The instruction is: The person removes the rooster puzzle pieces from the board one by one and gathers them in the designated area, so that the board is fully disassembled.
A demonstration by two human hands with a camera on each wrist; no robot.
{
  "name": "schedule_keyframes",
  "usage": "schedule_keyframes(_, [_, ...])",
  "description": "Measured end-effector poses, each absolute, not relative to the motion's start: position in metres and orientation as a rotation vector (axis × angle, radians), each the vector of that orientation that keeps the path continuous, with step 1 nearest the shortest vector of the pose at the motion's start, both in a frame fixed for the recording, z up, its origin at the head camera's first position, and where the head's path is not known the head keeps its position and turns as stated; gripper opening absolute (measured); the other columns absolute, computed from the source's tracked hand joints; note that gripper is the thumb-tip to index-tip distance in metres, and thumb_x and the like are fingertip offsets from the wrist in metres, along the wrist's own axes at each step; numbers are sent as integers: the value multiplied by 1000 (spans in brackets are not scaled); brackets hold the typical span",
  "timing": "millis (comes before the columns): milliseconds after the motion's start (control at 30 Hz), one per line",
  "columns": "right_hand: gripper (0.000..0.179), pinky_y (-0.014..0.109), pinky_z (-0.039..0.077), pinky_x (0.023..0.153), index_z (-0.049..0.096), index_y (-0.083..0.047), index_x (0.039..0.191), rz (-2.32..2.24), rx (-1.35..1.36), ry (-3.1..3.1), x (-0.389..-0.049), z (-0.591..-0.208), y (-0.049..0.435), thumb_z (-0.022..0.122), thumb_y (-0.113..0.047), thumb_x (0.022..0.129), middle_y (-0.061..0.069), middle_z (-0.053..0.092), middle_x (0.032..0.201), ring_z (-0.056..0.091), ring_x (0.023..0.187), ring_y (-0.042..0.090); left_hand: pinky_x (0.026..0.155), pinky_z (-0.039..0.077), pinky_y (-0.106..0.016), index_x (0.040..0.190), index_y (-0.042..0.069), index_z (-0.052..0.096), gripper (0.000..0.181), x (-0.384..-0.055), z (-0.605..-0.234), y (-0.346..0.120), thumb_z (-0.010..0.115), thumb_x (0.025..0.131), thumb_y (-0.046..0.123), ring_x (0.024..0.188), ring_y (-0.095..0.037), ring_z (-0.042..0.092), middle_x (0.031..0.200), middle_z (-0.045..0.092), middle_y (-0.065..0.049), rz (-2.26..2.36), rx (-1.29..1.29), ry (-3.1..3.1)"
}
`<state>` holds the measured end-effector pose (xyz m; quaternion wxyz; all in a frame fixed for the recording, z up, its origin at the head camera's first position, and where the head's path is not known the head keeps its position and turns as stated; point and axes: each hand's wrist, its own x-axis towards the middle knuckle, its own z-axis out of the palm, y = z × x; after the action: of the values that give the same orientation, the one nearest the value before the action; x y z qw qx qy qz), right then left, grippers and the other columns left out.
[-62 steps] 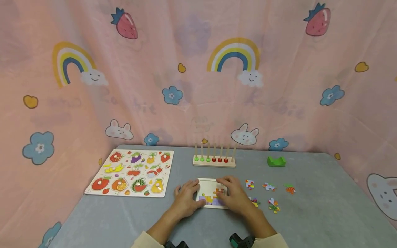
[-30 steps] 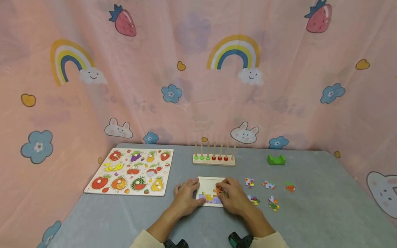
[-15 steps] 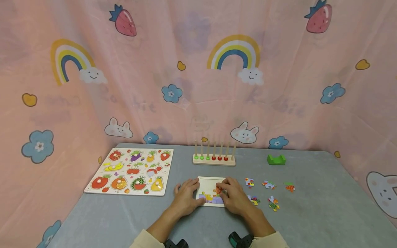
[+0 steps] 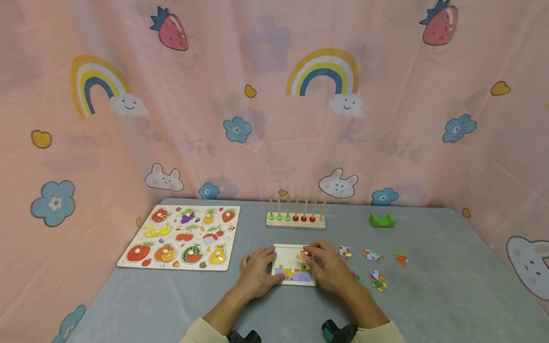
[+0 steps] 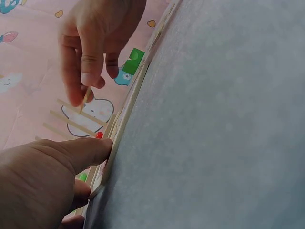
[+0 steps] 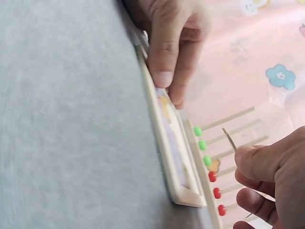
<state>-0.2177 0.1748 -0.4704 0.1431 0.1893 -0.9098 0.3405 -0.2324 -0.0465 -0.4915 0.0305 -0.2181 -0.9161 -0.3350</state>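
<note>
A wooden puzzle tray [image 4: 286, 253] lies on the table, with purple and yellow jigsaw pieces [image 4: 296, 275] along its near side. My left hand [image 4: 256, 275] grips the tray's left edge, its thumb on the near corner. Between thumb and fingers, my right hand [image 4: 331, 267] pinches an orange jigsaw piece [image 4: 302, 257] above the tray's right part. Seen edge-on, that thin piece [image 6: 229, 138] is apart from the tray in the right wrist view. Several loose jigsaw pieces [image 4: 372, 256] lie to the right of the right hand, which partly covers one.
A fruit peg puzzle board [image 4: 233, 238] lies at the left. Behind the tray stands a wooden bead counter [image 4: 296, 224] with upright pegs and green and red beads. A green notched block [image 4: 382, 221] is at the back right. A printed pink curtain [image 4: 274, 143] hangs behind the table.
My right hand has lifted the orange jigsaw piece out of the tray and shifted slightly right, covering more of a loose piece. The left hand has stayed on the tray.
</note>
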Motion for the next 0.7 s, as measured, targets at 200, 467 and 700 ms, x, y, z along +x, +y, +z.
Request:
schedule_keyframes(200, [32,48,46,87,70,-1,113,959,571,-2572,-211,-455,180,73,1,82,1,62,106,57,103,24,101,13,-64,126,-2,61,58,-232,-491,-46,78,79,26,131,-35,38,138,51,-12,-1041,-676,-2821])
schedule_keyframes(467, [33,48,48,86,69,0,113,938,612,-2509,-202,-438,191,75,2,80,5,63,110,58,105,25,101,13,-64,127,-2,61,59,-233,-493,-47,78,79,28,132,-35,38,139,51,-12,-1022,-680,-2828])
schedule_keyframes(700, [35,46,49,81,70,-2,112,908,678,-2411,-193,-424,202,77,1,78,1,64,110,59,104,22,101,13,-64,127,-1,61,59,-233,-492,-46,78,79,27,132,-34,38,139,51,-11,-1012,-666,-2840])
